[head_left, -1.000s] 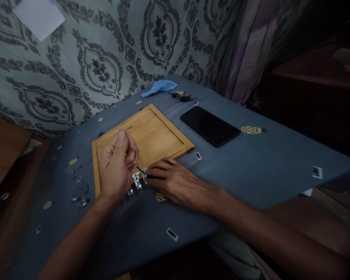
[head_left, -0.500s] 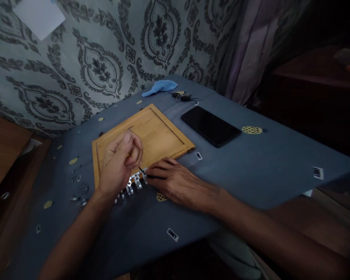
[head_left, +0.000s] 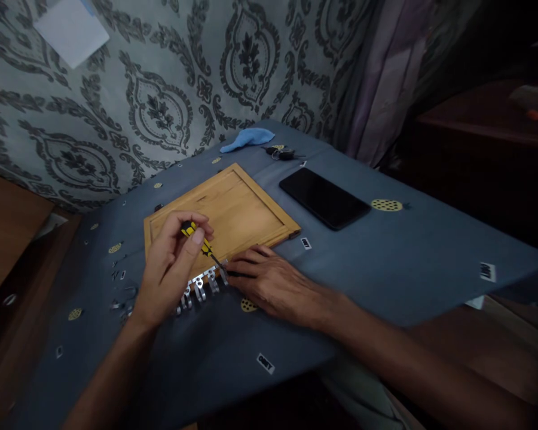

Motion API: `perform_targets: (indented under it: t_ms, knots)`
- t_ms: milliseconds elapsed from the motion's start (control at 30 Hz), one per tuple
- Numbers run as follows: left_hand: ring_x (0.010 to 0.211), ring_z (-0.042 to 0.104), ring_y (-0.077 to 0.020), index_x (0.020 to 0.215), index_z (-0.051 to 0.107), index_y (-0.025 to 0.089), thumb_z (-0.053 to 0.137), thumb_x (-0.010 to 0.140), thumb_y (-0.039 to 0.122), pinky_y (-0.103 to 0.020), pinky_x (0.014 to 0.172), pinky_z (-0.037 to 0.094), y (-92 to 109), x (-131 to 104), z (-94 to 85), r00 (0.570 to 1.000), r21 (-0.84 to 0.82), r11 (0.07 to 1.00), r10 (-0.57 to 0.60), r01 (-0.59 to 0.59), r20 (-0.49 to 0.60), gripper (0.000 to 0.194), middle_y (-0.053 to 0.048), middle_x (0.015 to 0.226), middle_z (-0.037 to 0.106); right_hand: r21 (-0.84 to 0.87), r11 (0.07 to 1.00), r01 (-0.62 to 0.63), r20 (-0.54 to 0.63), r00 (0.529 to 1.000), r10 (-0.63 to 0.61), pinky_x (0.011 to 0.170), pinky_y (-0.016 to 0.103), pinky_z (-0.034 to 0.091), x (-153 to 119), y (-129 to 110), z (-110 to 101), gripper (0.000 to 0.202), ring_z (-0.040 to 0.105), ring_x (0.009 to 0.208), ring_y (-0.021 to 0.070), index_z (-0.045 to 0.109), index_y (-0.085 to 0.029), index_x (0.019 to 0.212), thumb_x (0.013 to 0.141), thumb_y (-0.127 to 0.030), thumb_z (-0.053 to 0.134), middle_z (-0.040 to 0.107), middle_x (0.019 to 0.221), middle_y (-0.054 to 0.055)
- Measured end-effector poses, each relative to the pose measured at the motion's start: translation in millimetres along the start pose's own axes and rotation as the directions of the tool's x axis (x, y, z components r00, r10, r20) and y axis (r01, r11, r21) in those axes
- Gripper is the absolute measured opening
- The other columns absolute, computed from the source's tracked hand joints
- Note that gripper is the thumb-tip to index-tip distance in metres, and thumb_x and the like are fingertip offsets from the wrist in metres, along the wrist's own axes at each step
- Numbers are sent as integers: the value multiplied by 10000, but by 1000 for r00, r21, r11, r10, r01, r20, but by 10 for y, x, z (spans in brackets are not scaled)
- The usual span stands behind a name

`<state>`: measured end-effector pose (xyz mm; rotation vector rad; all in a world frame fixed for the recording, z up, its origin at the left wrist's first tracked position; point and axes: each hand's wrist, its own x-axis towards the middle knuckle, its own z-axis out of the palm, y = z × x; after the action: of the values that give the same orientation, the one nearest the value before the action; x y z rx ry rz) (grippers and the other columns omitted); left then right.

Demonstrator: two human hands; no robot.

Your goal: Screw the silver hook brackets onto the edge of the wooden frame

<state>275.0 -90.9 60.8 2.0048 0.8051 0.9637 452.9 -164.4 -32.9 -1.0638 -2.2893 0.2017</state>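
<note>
A yellow-and-black screwdriver [head_left: 201, 240] is held between the thumb and fingers of my left hand [head_left: 173, 257]. Its tip points down at a row of shiny metal hooks [head_left: 200, 288] along the near edge of a framed wooden board [head_left: 246, 206]. My right hand [head_left: 273, 280] rests at that edge, fingers stretched over the board's rim, fingertips beside the rightmost hook. Whether those fingertips pinch anything small at the screwdriver tip is hidden. The board lies flat on the table.
On the blue-grey tablecloth [head_left: 385, 269], a black tablet or phone [head_left: 325, 197] lies right of the board. Keys [head_left: 281, 153] and a blue cloth [head_left: 248, 139] are behind it. Loose metal hooks [head_left: 128, 301] and small screws [head_left: 115, 269] lie on the left. A patterned wall stands at the back.
My left hand has turned and opened up around the screwdriver, so its yellow handle now shows. My right hand has stayed in nearly the same place. The view has shifted slightly.
</note>
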Motion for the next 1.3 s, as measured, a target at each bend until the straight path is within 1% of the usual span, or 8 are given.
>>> perform_targets:
  t_ms: [100, 233, 333, 400, 500, 633, 1100, 1300]
  knots:
    - [898, 663, -172, 1080, 640, 225, 626, 988, 347, -305, 846, 523, -3, -45, -2, 1000, -2, 1000, -11, 11, -29, 154, -24, 923, 688, -1, 1000, 14, -6, 1000, -14, 1016, 458, 436, 3, 8, 0, 238, 590, 1217, 280, 715, -160, 1180, 995, -136, 567, 727, 1272, 114]
    - [763, 607, -133, 1007, 648, 234, 680, 959, 302, -309, 852, 541, -31, -69, 115, 996, -281, 959, -59, 37, -68, 89, 31, 762, 595, 11, 1000, 12, -13, 1000, -12, 1018, 464, 434, 4, 10, 1, 245, 590, 1203, 282, 707, -149, 1188, 985, -125, 571, 734, 1253, 113]
    - [613, 476, -98, 879, 646, 207, 758, 902, 364, -245, 700, 509, -15, -52, 235, 986, -442, 896, -106, 39, -126, 194, 59, 635, 473, 13, 1000, 12, -8, 1000, -12, 1024, 468, 430, 3, 11, 6, 247, 582, 1208, 283, 702, -158, 1190, 972, -127, 592, 731, 1253, 113]
    - [534, 375, -77, 761, 616, 183, 787, 866, 439, -205, 569, 430, 19, -29, 305, 979, -499, 866, -129, 34, -157, 326, 69, 579, 405, 9, 1000, 15, -3, 1000, -15, 1015, 462, 431, 3, 15, 10, 247, 586, 1191, 285, 696, -155, 1192, 962, -128, 609, 731, 1255, 107]
    - [464, 285, -57, 606, 499, 170, 816, 814, 523, -185, 460, 307, 67, 18, 380, 971, -530, 848, -142, 20, -191, 518, 78, 515, 329, 3, 1000, 24, -10, 1000, -24, 999, 454, 429, 3, 20, 20, 235, 590, 1171, 284, 690, -139, 1182, 959, -131, 617, 735, 1239, 102]
    - [416, 233, -42, 528, 374, 176, 850, 757, 561, -186, 413, 258, 85, 79, 430, 961, -557, 830, -172, 23, -218, 654, 89, 467, 273, -3, 1000, 14, -16, 1000, -14, 996, 444, 422, 2, 24, 33, 230, 590, 1177, 273, 696, -163, 1170, 954, -131, 625, 738, 1236, 96]
    - [389, 218, -43, 517, 357, 183, 829, 803, 518, -208, 397, 236, 29, 115, 420, 973, -574, 819, -152, 26, -174, 645, 88, 441, 272, -9, 1000, 6, -18, 1000, -6, 1001, 437, 425, 1, 13, 27, 232, 592, 1184, 269, 703, -166, 1169, 945, -128, 654, 743, 1241, 75]
    - [434, 256, -64, 551, 454, 177, 844, 779, 530, -227, 457, 263, 181, 90, 259, 967, -563, 826, -128, -18, -218, 573, 76, 474, 291, -10, 1000, 28, -22, 999, -28, 1017, 435, 419, -1, 26, 27, 221, 588, 1185, 273, 698, -150, 1178, 976, -150, 609, 731, 1263, 92]
